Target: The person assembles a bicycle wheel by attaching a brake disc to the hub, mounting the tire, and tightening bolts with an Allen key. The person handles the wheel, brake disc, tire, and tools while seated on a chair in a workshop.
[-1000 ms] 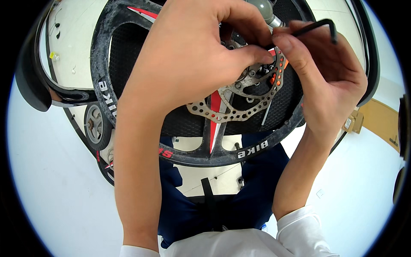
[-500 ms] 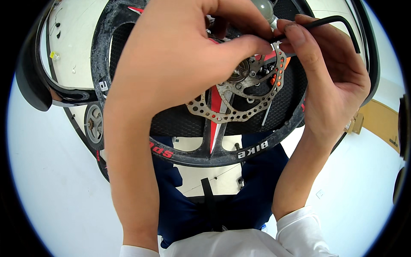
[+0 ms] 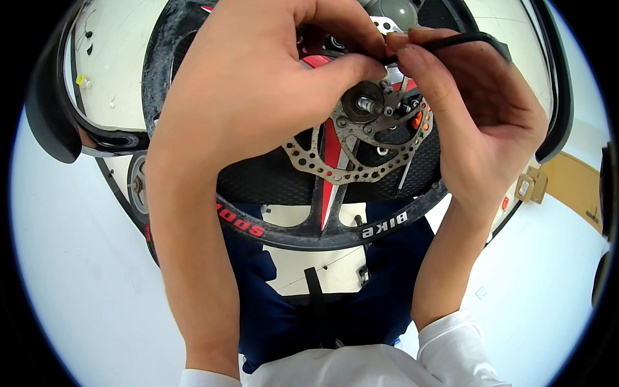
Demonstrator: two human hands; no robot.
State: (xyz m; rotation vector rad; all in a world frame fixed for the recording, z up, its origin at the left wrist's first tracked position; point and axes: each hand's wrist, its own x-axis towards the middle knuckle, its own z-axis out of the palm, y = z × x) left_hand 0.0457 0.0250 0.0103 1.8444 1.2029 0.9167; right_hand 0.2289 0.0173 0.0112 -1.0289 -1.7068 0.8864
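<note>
A black L-shaped hex key (image 3: 469, 39) spans my two hands above a bicycle wheel (image 3: 296, 240). My left hand (image 3: 271, 90) is closed, thumb and fingers pinching near the straight end of the key. On the longer arm, the thumb and fingertips of my right hand (image 3: 480, 116) grip it, with the bend sticking out beyond them. Below the hands a perforated metal brake disc (image 3: 362, 175) sits around the hub, and the threaded axle (image 3: 369, 105) shows at its centre. The far part of the disc is hidden behind my hands.
A rounded grey part (image 3: 394, 13) lies beyond my hands. Dark curved bars (image 3: 97, 147) rise at the left beside a smaller grey wheel (image 3: 137, 184). A cardboard box (image 3: 532, 186) is at the right. My legs (image 3: 400, 264) are under the near rim.
Both hands and the hex key have shifted left. The key's bent end has turned and looks shorter. The axle, covered before, now shows between my hands.
</note>
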